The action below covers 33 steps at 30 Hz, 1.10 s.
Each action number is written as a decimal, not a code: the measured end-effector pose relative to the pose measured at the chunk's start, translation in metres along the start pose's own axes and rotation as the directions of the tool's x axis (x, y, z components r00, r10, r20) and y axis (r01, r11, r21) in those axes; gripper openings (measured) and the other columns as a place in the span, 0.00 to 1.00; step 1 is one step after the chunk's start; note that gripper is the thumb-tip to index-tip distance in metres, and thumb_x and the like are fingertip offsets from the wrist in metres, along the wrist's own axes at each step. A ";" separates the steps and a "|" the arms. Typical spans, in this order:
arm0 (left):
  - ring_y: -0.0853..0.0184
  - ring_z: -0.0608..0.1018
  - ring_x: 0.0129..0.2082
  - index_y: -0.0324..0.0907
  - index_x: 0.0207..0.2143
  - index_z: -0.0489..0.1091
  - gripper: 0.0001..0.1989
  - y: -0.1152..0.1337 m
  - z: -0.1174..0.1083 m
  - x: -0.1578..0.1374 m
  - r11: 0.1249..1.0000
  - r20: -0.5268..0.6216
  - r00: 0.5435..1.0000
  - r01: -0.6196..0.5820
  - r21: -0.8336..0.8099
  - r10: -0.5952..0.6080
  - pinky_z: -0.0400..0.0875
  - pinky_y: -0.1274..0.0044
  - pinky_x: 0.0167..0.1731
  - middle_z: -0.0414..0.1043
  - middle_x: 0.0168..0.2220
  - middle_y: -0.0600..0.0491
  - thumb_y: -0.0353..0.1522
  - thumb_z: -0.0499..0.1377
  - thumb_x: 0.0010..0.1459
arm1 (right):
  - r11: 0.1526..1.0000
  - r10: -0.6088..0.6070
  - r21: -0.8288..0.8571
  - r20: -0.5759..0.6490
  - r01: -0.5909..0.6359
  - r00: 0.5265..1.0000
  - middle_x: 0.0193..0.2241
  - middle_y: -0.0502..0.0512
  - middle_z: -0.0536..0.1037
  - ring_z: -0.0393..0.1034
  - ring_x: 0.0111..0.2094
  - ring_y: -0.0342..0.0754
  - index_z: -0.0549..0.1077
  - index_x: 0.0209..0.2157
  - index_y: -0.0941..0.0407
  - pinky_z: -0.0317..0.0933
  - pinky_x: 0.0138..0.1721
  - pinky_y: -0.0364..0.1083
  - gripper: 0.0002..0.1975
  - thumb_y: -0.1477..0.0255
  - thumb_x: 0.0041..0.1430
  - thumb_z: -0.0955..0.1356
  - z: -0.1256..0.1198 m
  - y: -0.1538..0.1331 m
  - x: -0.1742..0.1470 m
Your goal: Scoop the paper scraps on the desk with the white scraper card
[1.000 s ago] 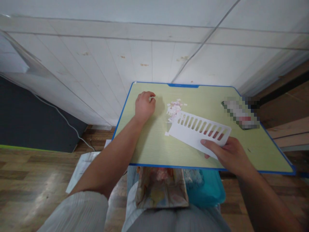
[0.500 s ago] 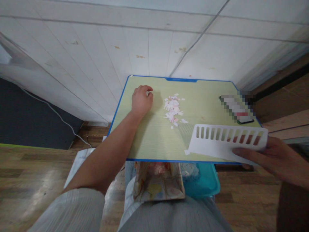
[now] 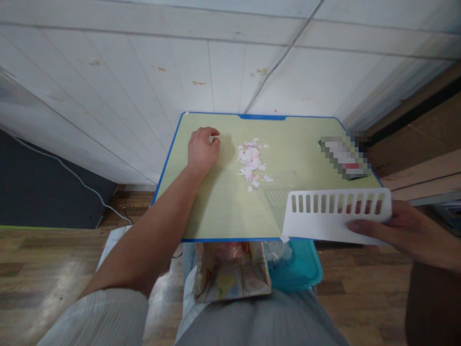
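My right hand (image 3: 398, 230) grips a white plastic scraper (image 3: 320, 226) with a row of slots, thumb on its near face. The scraper stands on edge over the near right part of a small yellow-green tabletop (image 3: 216, 211) with blue edging. By its lower left corner, a white paper scrap (image 3: 284, 239) is at the table's near edge. Left of the table's middle, my left hand (image 3: 203, 150) rests with curled fingers, the thumb apart from them and nothing visible between. Just to its right lies a loose pile of white and pinkish paper scraps (image 3: 251, 161).
A blurred-out phone-like thing (image 3: 344, 157) lies at the table's right. Below the near edge are an open, patterned box (image 3: 248, 283) and a turquoise tub (image 3: 309, 269) with pale bits inside. A white panelled wall (image 3: 190, 67) with a cable (image 3: 284, 55) stands behind.
The scraper in my right hand has moved slightly toward the table's near edge, and the paper scrap at its corner has shifted onto that edge. My left hand stays put. The view has turned slightly right.
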<state>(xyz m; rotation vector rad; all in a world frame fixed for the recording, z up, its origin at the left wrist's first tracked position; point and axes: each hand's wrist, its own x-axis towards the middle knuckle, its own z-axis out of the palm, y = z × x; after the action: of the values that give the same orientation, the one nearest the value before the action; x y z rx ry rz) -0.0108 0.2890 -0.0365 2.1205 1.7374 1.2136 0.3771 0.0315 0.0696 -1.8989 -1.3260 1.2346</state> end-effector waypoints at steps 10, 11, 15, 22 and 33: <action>0.50 0.79 0.56 0.50 0.42 0.77 0.10 -0.001 0.002 0.000 1.000 -0.026 1.000 0.005 -0.029 -0.006 0.71 0.57 0.65 0.83 0.49 0.47 0.28 0.59 0.62 | 0.997 0.036 0.068 -0.152 -0.026 0.988 0.34 0.59 0.91 0.86 0.28 0.62 0.90 0.34 0.48 0.80 0.22 0.50 0.22 0.54 0.35 0.88 -0.013 0.011 -0.006; 0.50 0.79 0.56 0.50 0.42 0.77 0.11 -0.001 0.003 0.000 0.999 -0.025 1.000 0.008 -0.031 -0.009 0.71 0.57 0.65 0.83 0.48 0.47 0.28 0.59 0.62 | 0.998 0.043 0.062 -0.150 -0.034 0.988 0.35 0.59 0.91 0.86 0.28 0.62 0.90 0.35 0.48 0.80 0.22 0.49 0.22 0.54 0.37 0.88 -0.012 0.012 -0.005; 0.50 0.79 0.56 0.50 0.42 0.77 0.11 0.001 0.002 0.000 0.999 -0.015 1.000 0.014 -0.042 -0.015 0.71 0.57 0.66 0.82 0.48 0.47 0.27 0.59 0.62 | 0.998 0.060 0.024 -0.111 -0.058 0.992 0.38 0.60 0.91 0.86 0.31 0.62 0.90 0.35 0.49 0.82 0.26 0.49 0.20 0.55 0.41 0.87 -0.009 0.015 -0.002; 0.49 0.79 0.57 0.48 0.43 0.77 0.11 0.005 -0.002 0.001 0.998 0.031 0.999 0.036 -0.051 -0.035 0.69 0.56 0.66 0.82 0.50 0.46 0.26 0.59 0.62 | 0.997 0.012 0.072 -0.016 -0.010 1.000 0.29 0.60 0.87 0.78 0.22 0.53 0.87 0.31 0.54 0.76 0.21 0.47 0.22 0.49 0.52 0.84 0.024 0.010 0.001; 0.50 0.79 0.56 0.49 0.42 0.77 0.12 0.005 0.002 0.000 0.999 -0.005 1.000 0.010 -0.032 -0.010 0.71 0.58 0.64 0.82 0.49 0.47 0.25 0.59 0.62 | 0.990 0.015 0.141 -0.009 -0.013 1.000 0.23 0.54 0.83 0.74 0.19 0.49 0.84 0.32 0.55 0.70 0.19 0.46 0.24 0.48 0.53 0.83 0.050 0.009 0.002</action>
<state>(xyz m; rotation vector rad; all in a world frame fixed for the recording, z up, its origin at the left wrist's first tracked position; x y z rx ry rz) -0.0061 0.2878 -0.0352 2.0899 1.7174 1.2371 0.3375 0.0249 0.0389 -1.8159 -1.1899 1.2892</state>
